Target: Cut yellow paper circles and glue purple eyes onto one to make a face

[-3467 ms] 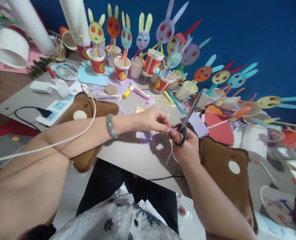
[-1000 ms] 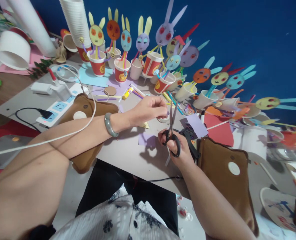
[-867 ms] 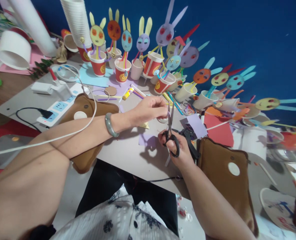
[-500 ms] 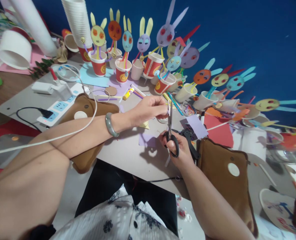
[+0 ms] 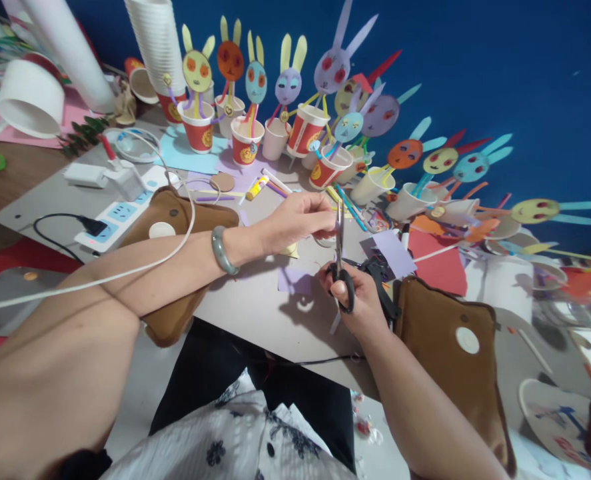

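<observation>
My right hand (image 5: 362,300) is wrapped round the black handles of a pair of scissors (image 5: 342,257), whose blades point up and lie close together. At the blades, my left hand (image 5: 302,221) is closed in a pinch; what its fingertips hold is too small and hidden to make out. A grey-green bangle (image 5: 222,251) circles the left wrist. Below the hands, a piece of purple paper (image 5: 295,281) lies on the grey table (image 5: 270,319). Another purple piece (image 5: 394,253) rests to the right of the scissors.
Paper cups (image 5: 246,141) with paper rabbit figures line the blue wall. A power strip (image 5: 120,212) with a white cable lies left. Brown padded pouches (image 5: 445,347) flank my arms. Red paper (image 5: 438,260) and a yellow glue stick (image 5: 257,188) lie on the table.
The scissor blades have closed together from slightly apart. Both hands stay in nearly the same place.
</observation>
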`<state>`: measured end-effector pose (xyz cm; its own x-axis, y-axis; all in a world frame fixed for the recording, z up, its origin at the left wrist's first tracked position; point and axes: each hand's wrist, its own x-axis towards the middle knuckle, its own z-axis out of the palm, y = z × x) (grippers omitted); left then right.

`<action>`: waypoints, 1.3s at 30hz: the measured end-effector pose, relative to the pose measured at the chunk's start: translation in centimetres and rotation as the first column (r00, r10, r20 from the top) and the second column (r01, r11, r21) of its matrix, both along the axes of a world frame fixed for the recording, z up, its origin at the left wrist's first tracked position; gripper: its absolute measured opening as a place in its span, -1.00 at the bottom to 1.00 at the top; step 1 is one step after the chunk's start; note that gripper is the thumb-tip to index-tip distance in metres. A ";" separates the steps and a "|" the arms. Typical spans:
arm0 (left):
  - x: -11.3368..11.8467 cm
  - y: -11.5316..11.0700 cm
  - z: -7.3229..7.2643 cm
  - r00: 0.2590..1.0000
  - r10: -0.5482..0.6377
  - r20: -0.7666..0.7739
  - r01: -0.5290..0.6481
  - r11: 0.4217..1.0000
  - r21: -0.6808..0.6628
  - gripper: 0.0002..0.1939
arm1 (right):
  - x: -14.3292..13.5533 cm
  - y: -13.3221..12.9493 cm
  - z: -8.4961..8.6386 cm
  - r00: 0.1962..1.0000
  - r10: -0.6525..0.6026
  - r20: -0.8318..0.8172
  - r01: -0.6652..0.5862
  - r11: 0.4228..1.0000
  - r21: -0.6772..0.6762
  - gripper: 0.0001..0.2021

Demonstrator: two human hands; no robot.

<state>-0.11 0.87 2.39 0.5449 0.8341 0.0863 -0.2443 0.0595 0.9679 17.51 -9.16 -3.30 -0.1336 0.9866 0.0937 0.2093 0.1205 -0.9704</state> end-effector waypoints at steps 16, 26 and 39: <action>0.2 0.0 -0.1 1.000 0.020 0.016 -0.019 0.999 -0.042 -0.78 | -0.2 0.1 -0.1 0.995 -0.104 -0.008 0.104 0.995 0.012 -0.42; 0.2 0.5 0.9 0.983 0.109 -0.145 -0.100 0.993 0.070 -0.81 | -0.7 -0.2 0.1 0.961 -0.277 -0.009 0.266 0.913 0.310 -0.59; -6.9 2.3 1.6 0.302 -0.168 -0.938 0.607 0.793 0.053 -0.89 | -1.0 -0.4 -0.7 0.982 -0.181 -0.060 0.188 0.871 0.455 -0.76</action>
<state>-7.04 3.17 4.01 0.7341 0.5196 -0.4372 0.6739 -0.4781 0.5633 16.47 -9.52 -4.04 0.0519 0.8402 0.5397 0.2574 0.5110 -0.8202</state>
